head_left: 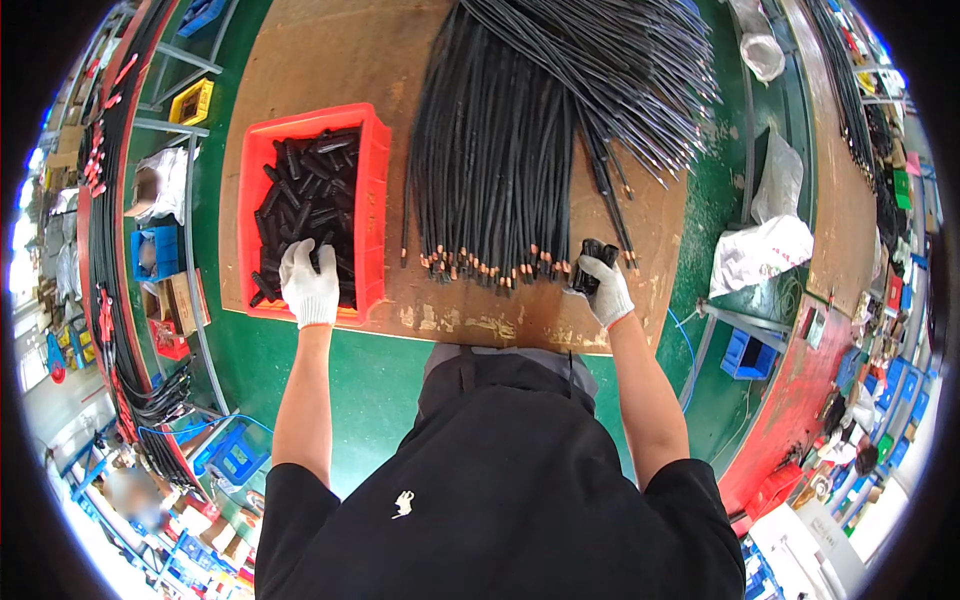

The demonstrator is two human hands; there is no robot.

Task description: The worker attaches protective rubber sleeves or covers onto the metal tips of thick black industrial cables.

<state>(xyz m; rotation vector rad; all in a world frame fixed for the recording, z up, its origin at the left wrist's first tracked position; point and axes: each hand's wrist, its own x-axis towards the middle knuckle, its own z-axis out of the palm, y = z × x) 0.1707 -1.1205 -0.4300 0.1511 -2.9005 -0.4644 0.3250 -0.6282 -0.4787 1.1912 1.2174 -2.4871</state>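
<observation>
At the near edge of a red plastic bin [375,215], my gloved left hand [309,287] reaches in over a heap of black ribbed sleeves [305,190]. Its thumb and fingers are apart, touching or just above the pieces. My gloved right hand [606,288] is closed round a few similar black sleeves [594,249] near the table's front edge, right of the cables. A thick bundle of black cables [490,150] with bare copper ends lies between my hands. More cables [630,70] fan across it toward the far right.
The brown wooden table [430,322] has a worn front edge. Racks with hanging black cables [120,200] stand at the left. A white bag [760,255] and a blue bin [750,352] are at the right, beside a red-topped bench [770,425].
</observation>
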